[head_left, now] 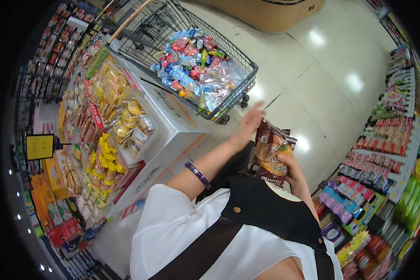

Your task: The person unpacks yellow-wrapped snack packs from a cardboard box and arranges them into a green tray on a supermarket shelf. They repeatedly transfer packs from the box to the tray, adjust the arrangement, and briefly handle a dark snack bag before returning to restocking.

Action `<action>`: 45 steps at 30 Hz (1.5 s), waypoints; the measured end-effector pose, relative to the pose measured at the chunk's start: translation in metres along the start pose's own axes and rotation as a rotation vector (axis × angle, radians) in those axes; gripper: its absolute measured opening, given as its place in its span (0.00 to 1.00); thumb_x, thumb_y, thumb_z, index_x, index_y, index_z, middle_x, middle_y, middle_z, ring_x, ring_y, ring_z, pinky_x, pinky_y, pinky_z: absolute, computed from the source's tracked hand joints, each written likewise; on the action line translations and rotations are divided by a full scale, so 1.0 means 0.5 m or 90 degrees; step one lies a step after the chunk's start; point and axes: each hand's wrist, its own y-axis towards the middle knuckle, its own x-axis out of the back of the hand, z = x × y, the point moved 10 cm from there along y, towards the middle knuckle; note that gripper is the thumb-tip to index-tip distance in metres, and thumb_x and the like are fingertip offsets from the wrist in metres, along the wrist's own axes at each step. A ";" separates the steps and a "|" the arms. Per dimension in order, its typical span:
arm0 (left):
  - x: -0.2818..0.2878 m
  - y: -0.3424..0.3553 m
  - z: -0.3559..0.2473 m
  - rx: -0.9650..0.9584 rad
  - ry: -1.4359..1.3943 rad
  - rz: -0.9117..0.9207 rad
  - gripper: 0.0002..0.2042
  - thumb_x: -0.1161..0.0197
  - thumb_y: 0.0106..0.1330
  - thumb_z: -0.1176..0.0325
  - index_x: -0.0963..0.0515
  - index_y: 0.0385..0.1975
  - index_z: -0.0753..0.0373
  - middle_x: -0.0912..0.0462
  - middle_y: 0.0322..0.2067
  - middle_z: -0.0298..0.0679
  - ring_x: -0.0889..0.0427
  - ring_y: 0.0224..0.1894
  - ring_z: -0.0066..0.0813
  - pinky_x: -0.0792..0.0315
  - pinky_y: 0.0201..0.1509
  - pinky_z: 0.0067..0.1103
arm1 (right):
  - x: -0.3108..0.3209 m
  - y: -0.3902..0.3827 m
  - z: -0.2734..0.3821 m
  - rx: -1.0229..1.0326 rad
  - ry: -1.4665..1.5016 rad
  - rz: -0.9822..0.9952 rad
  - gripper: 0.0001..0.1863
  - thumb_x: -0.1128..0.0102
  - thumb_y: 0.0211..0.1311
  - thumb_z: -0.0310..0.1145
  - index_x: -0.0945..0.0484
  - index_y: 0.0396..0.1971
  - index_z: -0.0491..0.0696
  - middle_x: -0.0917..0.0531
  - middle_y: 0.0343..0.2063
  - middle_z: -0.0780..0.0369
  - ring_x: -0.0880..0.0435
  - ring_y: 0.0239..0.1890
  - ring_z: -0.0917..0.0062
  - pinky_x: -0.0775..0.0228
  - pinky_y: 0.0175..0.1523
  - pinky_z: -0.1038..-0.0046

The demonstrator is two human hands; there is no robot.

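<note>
My right hand (294, 173) is closed on a bunch of brown snack packets (271, 151), held in front of my black apron (266, 200). Their shiny wrappers show pictures of round golden food, and one packet overlaps another. Just beyond them, to the left, my left hand (249, 125) is raised with its fingers stretched out and slightly blurred; nothing shows in it. A dark purple bangle (197, 175) circles the left forearm. Part of the right hand's grip is hidden behind the packets.
A wire shopping cart (253, 70) piled with colourful packages stands ahead. At left is a white display stand (172, 114) with bins of yellow-wrapped snacks (108, 156) and a yellow sign (39, 147). Shelves of packaged goods (382, 140) line the right. Tiled floor (308, 93) lies between.
</note>
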 end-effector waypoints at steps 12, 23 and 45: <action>0.831 0.220 -0.041 0.146 0.945 -0.610 0.14 0.41 0.57 0.69 0.23 0.43 0.66 0.23 0.45 0.52 0.23 0.48 0.53 0.27 0.49 0.40 | 0.108 0.201 0.305 0.044 -0.003 -0.111 0.35 0.35 0.55 0.36 0.39 0.61 0.41 0.23 0.51 0.55 0.19 0.51 0.66 0.24 0.56 0.63; 0.539 0.393 -0.293 0.055 0.506 -0.188 0.07 0.47 0.65 0.69 0.23 0.34 0.65 0.16 0.33 0.40 0.17 0.31 0.24 0.23 0.38 0.23 | 0.034 0.408 0.465 0.006 -0.030 0.033 0.40 0.30 0.47 0.42 0.36 0.59 0.41 0.21 0.49 0.55 0.18 0.47 0.66 0.24 0.53 0.63; -0.435 0.904 -0.299 -0.049 0.573 -0.007 0.18 0.41 0.66 0.61 0.27 0.50 0.67 0.16 0.32 0.45 0.16 0.33 0.29 0.24 0.37 0.24 | 0.310 0.601 1.053 0.068 -0.030 0.320 0.43 0.32 0.44 0.37 0.41 0.63 0.46 0.24 0.51 0.55 0.20 0.48 0.64 0.24 0.52 0.63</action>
